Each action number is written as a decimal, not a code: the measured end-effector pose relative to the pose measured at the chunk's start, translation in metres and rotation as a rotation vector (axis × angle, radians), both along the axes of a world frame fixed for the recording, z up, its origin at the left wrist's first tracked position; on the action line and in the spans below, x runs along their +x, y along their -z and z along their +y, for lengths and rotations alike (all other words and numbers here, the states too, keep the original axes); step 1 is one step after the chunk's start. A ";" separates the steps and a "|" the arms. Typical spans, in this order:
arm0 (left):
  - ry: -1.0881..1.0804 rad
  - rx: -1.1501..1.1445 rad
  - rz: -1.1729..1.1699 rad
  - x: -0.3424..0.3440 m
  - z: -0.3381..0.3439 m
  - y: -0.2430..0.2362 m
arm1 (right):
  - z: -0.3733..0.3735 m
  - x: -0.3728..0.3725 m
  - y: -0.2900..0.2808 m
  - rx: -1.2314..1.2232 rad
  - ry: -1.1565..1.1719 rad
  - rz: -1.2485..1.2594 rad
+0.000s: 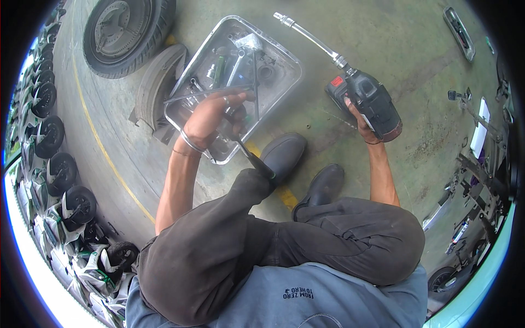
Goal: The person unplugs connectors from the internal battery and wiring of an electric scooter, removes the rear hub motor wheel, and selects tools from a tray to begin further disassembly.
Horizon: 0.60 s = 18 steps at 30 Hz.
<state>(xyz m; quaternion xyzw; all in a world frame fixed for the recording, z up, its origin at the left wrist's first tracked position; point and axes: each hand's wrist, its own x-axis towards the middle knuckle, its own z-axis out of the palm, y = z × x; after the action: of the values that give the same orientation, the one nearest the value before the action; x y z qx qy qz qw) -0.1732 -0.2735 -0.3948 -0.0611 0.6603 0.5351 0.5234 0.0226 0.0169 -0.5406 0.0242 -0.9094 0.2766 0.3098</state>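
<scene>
My right hand (365,127) is wrapped round the grip of a black cordless impact wrench (377,101). A long silver extension bar (311,38) with a socket at its tip points from the wrench to the upper left. Over the near-left part of a metal tray (290,87), my left hand (210,117) has its fingers curled. A dark-handled tool (254,158), perhaps a screwdriver, sticks out from under that hand towards my left knee; its grip is partly hidden. In the tray lie a spanner (235,68), a green-handled tool (220,68), thin dark rods and sockets.
A tyred wheel (120,30) and a dark curved fender (156,87) lie left of the tray. Scooters (76,205) line the left side. A small narrow tray (458,33) lies far right, with vehicle parts (481,175) nearer. My boots (283,156) stand between tray and knees.
</scene>
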 end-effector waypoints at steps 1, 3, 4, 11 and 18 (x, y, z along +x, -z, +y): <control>0.012 -0.003 -0.002 -0.001 0.004 0.003 | 0.001 0.002 0.001 -0.034 0.008 -0.024; 0.120 0.028 -0.031 -0.005 0.018 0.007 | 0.004 0.005 0.002 -0.049 0.017 -0.043; 0.170 0.041 -0.045 -0.005 0.028 0.004 | 0.004 0.005 0.002 -0.032 0.015 -0.037; 0.349 0.074 0.078 -0.016 0.108 0.006 | -0.003 0.000 -0.008 -0.175 0.066 -0.113; 0.174 0.303 -0.095 -0.026 0.145 0.030 | -0.002 0.001 0.005 -0.221 0.064 -0.084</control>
<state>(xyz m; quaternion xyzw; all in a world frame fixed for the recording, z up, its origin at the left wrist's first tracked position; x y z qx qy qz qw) -0.1996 -0.1284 -0.4251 0.0507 0.5498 0.5775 0.6014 0.0237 0.0145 -0.5455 -0.0508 -0.8860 0.3656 0.2807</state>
